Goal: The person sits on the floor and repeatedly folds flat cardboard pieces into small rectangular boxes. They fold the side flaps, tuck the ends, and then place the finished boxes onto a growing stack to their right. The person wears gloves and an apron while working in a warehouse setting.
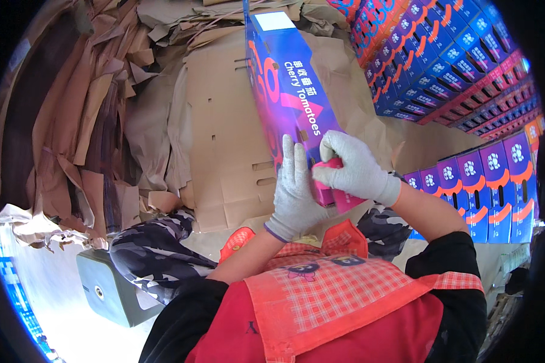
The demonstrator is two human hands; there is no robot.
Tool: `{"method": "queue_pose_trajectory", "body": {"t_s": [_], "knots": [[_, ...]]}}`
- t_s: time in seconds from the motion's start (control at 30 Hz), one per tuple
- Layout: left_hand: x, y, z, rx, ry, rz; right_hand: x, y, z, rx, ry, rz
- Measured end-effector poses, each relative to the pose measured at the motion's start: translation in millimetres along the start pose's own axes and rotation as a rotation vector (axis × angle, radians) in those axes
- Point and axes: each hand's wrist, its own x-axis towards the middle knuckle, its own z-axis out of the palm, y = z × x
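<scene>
A long blue and purple printed cardboard box (292,85) stands tilted in front of me, its near end pink. My left hand (295,196), in a pale grey work glove, lies along the box's left side near that end, fingers stretched out flat and the thumb hidden. Gloved the same way, my right hand (354,166) has its fingers curled closed at the near right edge, gripping a pink flap (331,164) of the box. A flat brown cardboard sheet (224,145) is spread beneath the box.
Crumpled brown cardboard and paper (103,109) are heaped at the left and back. Stacked printed boxes (430,60) rise at the far right, with a row of upright blue and purple boxes (490,187) nearer me. A grey-green stool-like block (112,290) stands at lower left.
</scene>
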Motion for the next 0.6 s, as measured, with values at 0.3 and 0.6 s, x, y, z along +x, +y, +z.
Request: {"method": "queue_pose_trajectory", "body": {"t_s": [0.3,0.6], "knots": [[-12.6,-1.4,-3.0,-0.287,-0.407,-0.329,61.6,-4.7,55.2,-0.396,-0.064,-0.496],[-24.0,-14.9,-35.7,-0.316,-0.131,-0.299,135.2,-25.3,20.9,0.751,0.644,0.151]]}}
